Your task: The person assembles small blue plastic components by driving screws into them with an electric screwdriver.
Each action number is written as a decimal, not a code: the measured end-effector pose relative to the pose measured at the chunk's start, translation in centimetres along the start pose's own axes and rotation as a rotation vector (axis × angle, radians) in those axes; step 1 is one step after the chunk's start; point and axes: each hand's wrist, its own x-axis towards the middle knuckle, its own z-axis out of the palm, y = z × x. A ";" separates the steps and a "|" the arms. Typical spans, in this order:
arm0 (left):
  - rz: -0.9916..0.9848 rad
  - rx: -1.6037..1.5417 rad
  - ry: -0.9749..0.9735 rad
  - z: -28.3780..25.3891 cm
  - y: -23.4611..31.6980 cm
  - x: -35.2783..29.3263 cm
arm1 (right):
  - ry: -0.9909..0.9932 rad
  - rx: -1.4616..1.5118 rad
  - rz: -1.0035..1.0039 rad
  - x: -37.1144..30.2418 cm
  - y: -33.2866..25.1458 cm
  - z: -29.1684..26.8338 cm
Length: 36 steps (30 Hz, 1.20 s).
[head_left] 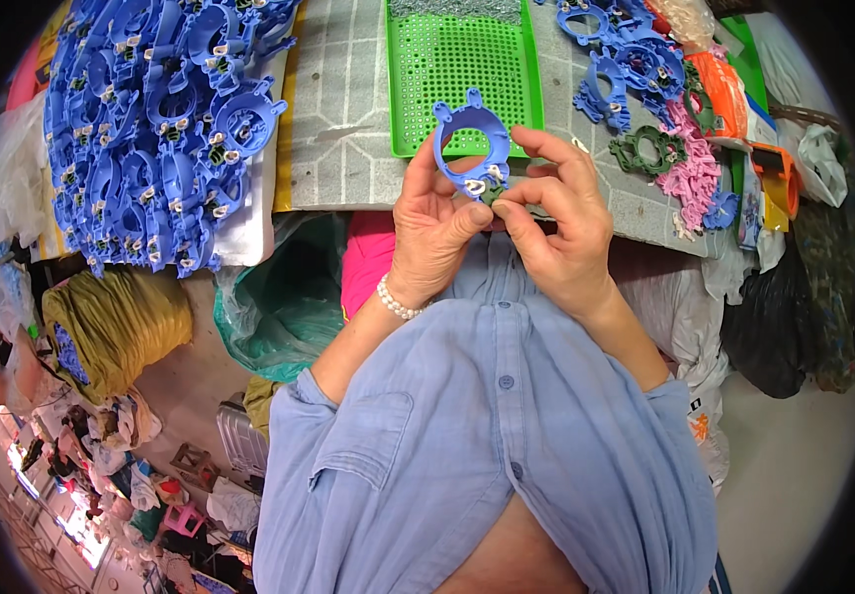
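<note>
We see the table in bright, diffuse light, its shadows soft. To its lower left, patches of glare wash out to white and distant clutter looks soft. Around it, we note bowed edges and black vignetting.

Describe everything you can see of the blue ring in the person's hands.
The blue ring looks like hard plastic, with a wide round opening facing the camera and knobs along its far edge. Small white pieces and a dark green piece sit at its near end. It is held up near the green tray; the left hand grips its side, while the right hand pinches at the green piece.
</note>
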 end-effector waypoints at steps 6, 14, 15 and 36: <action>-0.044 -0.006 0.002 -0.4 0.4 -0.2 | 0.140 0.199 0.143 -0.5 0.7 -0.4; -0.136 -0.023 0.061 0.2 1.0 -0.3 | 0.136 -0.515 -0.145 -0.6 6.6 -0.6; -0.136 -0.022 0.062 0.3 1.0 -0.2 | 0.136 -0.513 -0.145 -0.5 6.5 -0.7; -0.105 0.072 -0.013 1.3 0.2 -0.2 | 0.058 -0.023 0.041 0.1 1.2 -2.9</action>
